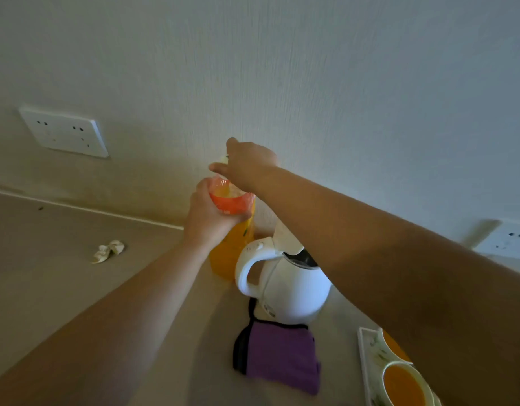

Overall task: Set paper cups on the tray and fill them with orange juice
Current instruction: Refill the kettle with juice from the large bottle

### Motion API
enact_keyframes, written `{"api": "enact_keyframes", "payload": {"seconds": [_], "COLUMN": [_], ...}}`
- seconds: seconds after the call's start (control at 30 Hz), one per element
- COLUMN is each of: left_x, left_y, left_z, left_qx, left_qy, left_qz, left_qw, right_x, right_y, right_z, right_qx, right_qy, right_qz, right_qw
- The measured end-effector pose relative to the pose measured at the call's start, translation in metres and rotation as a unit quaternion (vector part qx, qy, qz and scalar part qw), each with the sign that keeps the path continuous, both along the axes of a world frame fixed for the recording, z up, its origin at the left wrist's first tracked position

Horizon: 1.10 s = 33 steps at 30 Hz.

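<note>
An orange juice bottle [232, 247] stands upright on the counter against the wall, behind a white kettle. My left hand [207, 216] grips the bottle's upper part by its orange label. My right hand [247, 165] is closed over the bottle's top, where a bit of pale cap [223, 159] shows between the fingers. At the lower right, a white tray [367, 361] holds two paper cups. The nearer cup [403, 385] is full of orange juice. The farther cup [395, 347] is mostly hidden under my right forearm.
A white electric kettle [285, 285] with its lid up stands just right of the bottle. A folded purple cloth [282, 356] lies in front of it. A crumpled paper scrap [107, 251] lies to the left. Wall sockets [63, 131] sit on the wall.
</note>
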<state>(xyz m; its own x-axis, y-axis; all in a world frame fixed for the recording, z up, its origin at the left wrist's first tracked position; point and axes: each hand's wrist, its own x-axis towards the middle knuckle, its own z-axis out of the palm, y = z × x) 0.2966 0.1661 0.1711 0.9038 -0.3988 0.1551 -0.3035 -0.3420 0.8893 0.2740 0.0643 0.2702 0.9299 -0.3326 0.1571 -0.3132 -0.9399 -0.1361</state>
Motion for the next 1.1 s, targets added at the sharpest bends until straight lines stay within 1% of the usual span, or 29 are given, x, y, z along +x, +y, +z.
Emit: {"api": "enact_keyframes", "payload": {"seconds": [0.07, 0.17, 0.27, 0.43, 0.6, 0.73, 0.87, 0.97, 1.1], "left_x": [-0.004, -0.006, -0.008, -0.031, -0.080, -0.120, -0.153, -0.174, -0.181], "left_y": [0.004, 0.015, 0.035, 0.075, 0.112, 0.130, 0.145, 0.149, 0.147], "left_z": [-0.003, -0.002, 0.000, -0.001, 0.000, 0.003, 0.002, -0.001, -0.007], "left_qx": [0.018, 0.024, 0.041, 0.000, -0.027, -0.037, -0.052, -0.047, -0.037], "left_qy": [-0.018, -0.031, -0.022, 0.002, 0.004, 0.020, 0.033, 0.024, 0.007], "left_qz": [0.022, 0.031, 0.020, 0.017, 0.015, 0.018, 0.017, 0.047, 0.070], "left_qw": [0.999, 0.999, 0.999, 1.000, 1.000, 0.999, 0.998, 0.998, 0.997], "right_x": [0.005, 0.006, 0.003, -0.016, -0.059, -0.093, -0.127, -0.143, -0.146], "right_y": [0.004, 0.012, 0.026, 0.057, 0.083, 0.101, 0.117, 0.129, 0.139], "right_z": [-0.002, -0.004, -0.004, -0.005, -0.002, 0.001, 0.003, 0.003, 0.007], "right_qx": [-0.023, -0.014, -0.002, 0.009, 0.016, -0.011, -0.058, -0.097, -0.152], "right_qy": [-0.009, -0.021, -0.033, -0.040, -0.027, -0.021, -0.038, -0.050, 0.002], "right_qz": [0.002, 0.024, 0.045, 0.083, 0.125, 0.160, 0.195, 0.193, 0.169], "right_qw": [1.000, 0.999, 0.998, 0.996, 0.992, 0.987, 0.978, 0.975, 0.974]}}
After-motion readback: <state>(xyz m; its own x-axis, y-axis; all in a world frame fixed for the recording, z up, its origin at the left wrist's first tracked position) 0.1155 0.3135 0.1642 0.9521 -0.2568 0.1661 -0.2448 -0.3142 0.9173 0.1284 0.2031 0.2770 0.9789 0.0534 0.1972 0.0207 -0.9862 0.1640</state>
